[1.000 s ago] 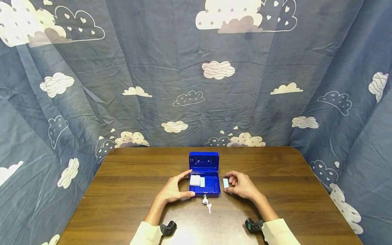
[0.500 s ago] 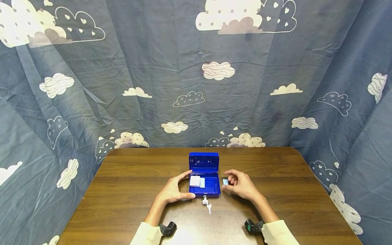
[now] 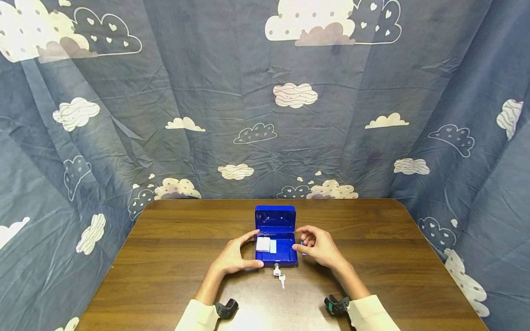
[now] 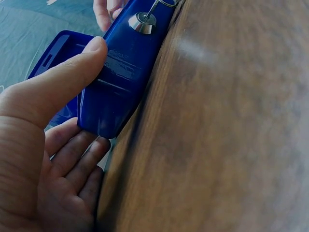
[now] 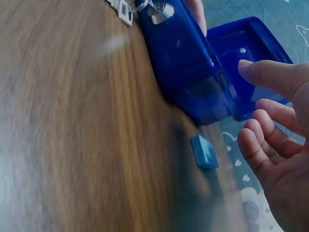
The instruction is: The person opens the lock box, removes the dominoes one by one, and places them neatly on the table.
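A blue cash box [image 3: 285, 264] stands on the table with its lid [image 3: 275, 216] raised at the back. Inside, at the left, lie white blocks [image 3: 262, 244] and a light blue one [image 3: 273, 247]. My left hand [image 3: 233, 256] holds the box's left side, thumb at the front corner and fingers toward the back. Over the right rim hovers my right hand [image 3: 322, 248], its fingers spread and bent with nothing between them. Below it a blue block [image 5: 204, 152] lies on the table, partly hidden by the hand in the head view.
A key sits in the front lock [image 4: 143, 22], and a second key [image 3: 282, 280] hangs from it onto the wooden table [image 3: 174, 239]. Behind the table hangs a grey-blue curtain [image 3: 232, 101] printed with clouds.
My right hand has come away from the blue block and moved left to the box's right rim. The block stays on the table. My left hand keeps its hold.
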Available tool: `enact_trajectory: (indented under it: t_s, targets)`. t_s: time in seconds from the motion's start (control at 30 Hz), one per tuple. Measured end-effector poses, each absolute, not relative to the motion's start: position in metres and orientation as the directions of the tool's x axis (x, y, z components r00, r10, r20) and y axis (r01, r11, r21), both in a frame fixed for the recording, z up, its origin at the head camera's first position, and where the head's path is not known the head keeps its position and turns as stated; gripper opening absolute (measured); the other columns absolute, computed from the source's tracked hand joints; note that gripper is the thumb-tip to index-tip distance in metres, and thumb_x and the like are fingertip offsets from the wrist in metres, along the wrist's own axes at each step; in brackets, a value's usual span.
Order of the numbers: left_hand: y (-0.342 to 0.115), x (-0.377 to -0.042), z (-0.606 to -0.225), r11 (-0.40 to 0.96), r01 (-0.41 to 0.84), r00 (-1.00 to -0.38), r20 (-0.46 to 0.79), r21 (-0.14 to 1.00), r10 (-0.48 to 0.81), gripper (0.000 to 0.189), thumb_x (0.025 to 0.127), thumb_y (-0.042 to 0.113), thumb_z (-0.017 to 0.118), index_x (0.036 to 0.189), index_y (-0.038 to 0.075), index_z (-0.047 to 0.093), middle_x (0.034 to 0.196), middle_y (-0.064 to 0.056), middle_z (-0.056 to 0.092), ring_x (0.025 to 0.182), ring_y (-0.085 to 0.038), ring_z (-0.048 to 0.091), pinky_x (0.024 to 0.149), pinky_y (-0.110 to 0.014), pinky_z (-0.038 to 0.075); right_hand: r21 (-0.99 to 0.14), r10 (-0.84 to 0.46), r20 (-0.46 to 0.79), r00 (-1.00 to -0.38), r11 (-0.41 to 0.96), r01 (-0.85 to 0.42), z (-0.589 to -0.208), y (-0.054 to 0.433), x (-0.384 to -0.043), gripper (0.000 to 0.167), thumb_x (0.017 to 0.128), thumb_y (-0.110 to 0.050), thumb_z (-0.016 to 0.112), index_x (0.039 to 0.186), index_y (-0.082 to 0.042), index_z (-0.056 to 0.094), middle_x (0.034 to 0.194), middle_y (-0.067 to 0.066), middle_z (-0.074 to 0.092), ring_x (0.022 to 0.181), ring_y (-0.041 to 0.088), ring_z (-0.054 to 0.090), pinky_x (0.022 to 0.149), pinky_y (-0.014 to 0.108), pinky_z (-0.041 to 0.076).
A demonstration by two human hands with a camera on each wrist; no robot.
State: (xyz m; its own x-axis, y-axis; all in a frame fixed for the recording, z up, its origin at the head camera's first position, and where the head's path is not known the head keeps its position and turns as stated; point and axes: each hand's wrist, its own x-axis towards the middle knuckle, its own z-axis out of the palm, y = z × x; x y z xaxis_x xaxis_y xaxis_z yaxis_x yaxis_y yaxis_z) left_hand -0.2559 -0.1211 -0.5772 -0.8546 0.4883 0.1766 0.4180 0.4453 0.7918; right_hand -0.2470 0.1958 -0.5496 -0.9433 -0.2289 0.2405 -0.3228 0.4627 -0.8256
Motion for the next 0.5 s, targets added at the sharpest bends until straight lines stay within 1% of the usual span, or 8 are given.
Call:
enact_trajectory:
  t_s: [0.23, 0.5]
  targets:
    - [-0.121, -0.255, -0.575, 0.452, 0.412, -0.858, 0.17, 0.792, 0.485, 0.097, 0.072, 0.044, 0.092, 0.154, 0.019, 0.048, 0.141, -0.008, 0.064, 0.133, -0.025, 0.059, 0.116, -0.055, 0.041, -0.845, -0.229, 0.233, -0.945, 0.434, -0.313, -0.546, 0.185, -0.249, 0.044, 0.078, -0.01, 0.09, 0.115, 0.003, 0.07, 0.091, 0.019, 0.067, 0.071, 0.007, 0.059, 0.064, 0.02, 0.055]
    - [-0.121, -0.256, -0.576, 0.456, 0.411, -0.858, 0.167, 0.789, 0.485, 0.096, 0.073, 0.044, 0.092, 0.154, 0.021, 0.048, 0.141, -0.007, 0.065, 0.133, -0.023, 0.059, 0.115, -0.054, 0.042, -0.838, -0.25, 0.285, -0.925, 0.404, -0.368, -0.542, 0.172, -0.249, 0.042, 0.079, -0.012, 0.089, 0.114, 0.003, 0.071, 0.09, 0.02, 0.066, 0.074, 0.019, 0.062, 0.064, 0.02, 0.055]
